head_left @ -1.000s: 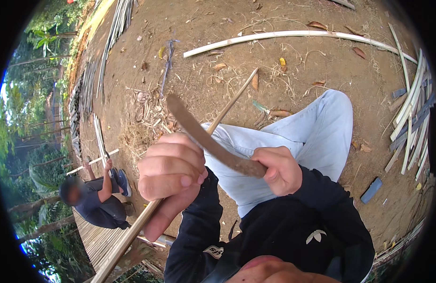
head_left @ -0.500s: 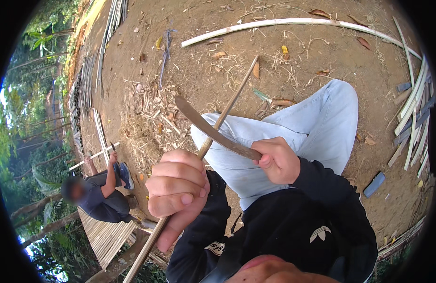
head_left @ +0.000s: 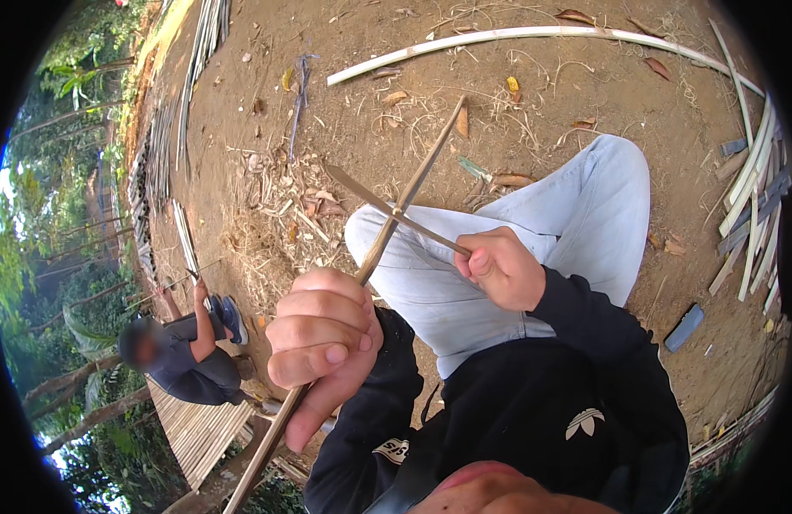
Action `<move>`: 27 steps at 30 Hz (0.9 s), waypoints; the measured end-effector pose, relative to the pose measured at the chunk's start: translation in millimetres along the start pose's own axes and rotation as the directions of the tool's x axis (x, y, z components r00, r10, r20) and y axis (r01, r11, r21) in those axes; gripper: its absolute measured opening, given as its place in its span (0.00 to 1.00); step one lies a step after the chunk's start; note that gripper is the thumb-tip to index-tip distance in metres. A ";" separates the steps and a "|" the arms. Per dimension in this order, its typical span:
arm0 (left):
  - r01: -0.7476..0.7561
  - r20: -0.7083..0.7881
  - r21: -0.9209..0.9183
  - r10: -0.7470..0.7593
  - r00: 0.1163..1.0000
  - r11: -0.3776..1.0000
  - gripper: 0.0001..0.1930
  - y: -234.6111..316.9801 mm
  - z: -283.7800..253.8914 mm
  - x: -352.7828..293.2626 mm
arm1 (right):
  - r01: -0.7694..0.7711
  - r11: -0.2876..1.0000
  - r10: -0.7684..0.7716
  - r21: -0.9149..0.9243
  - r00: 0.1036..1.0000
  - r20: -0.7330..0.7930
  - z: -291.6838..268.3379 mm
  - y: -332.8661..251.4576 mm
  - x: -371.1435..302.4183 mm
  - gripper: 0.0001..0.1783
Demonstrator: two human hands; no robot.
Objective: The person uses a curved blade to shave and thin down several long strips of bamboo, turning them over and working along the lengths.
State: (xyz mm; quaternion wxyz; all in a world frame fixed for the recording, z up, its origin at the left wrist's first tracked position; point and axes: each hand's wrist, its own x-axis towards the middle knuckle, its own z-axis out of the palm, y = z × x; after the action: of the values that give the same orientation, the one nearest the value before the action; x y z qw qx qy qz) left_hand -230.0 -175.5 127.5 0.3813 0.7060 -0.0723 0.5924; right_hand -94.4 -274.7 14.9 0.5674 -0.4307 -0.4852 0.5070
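My left hand (head_left: 321, 330) is closed round a long, thin wooden stick (head_left: 426, 158), which slants from the lower left up toward the ground ahead. In my right hand (head_left: 506, 267) is a curved brown knife (head_left: 432, 235), gripped between thumb and fingers. The knife is seen nearly edge-on and crosses the stick beyond my left fist. A small pale spot shows on the stick at the crossing; I cannot tell how deep the blade sits. Below the stick and knife are my bent legs in light blue jeans (head_left: 413, 283).
Wood shavings (head_left: 280, 193) litter the soil on the left. A long pale strip (head_left: 516, 34) lies ahead. More strips (head_left: 760, 193) are piled at right, near a dark blue flat object (head_left: 684, 327). A crouching person (head_left: 190, 355) works at left with a blade and a thin strip.
My right hand has turned the knife from broad face to nearly edge-on. Its crossing point has shifted farther along the stick, away from me. My left hand has barely moved.
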 end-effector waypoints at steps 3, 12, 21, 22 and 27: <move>0.012 0.019 0.025 -0.013 1.000 1.000 0.40 2.4 -3.2 0.7 | 0.091 0.995 -0.094 0.044 0.993 0.077 5.0 -10.0 -15.2 0.43; 0.065 -0.086 0.039 -0.061 0.994 0.997 0.39 3.7 5.6 -3.5 | 0.090 0.995 -0.091 0.047 0.995 0.029 -2.6 3.0 1.7 0.43; 0.066 -0.125 0.036 -0.061 0.990 0.997 0.36 5.9 -1.9 -9.2 | 0.039 0.999 -0.039 0.014 0.999 0.038 -2.9 13.3 12.4 0.44; 0.018 -0.094 0.068 -0.012 0.996 0.997 0.37 4.4 -3.6 -7.5 | 0.004 1.000 -0.004 -0.023 1.000 0.029 -7.6 20.0 18.3 0.44; 0.026 -0.110 0.079 -0.018 0.994 0.997 0.37 7.0 -12.2 -10.7 | 0.058 0.997 -0.061 0.053 0.996 0.070 5.8 3.4 6.7 0.43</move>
State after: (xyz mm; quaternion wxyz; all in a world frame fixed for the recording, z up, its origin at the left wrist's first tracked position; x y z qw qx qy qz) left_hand -246.5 -176.5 121.2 0.3626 0.6880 -0.0196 0.6284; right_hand -100.6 -267.7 13.2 0.5753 -0.3829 -0.5049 0.5173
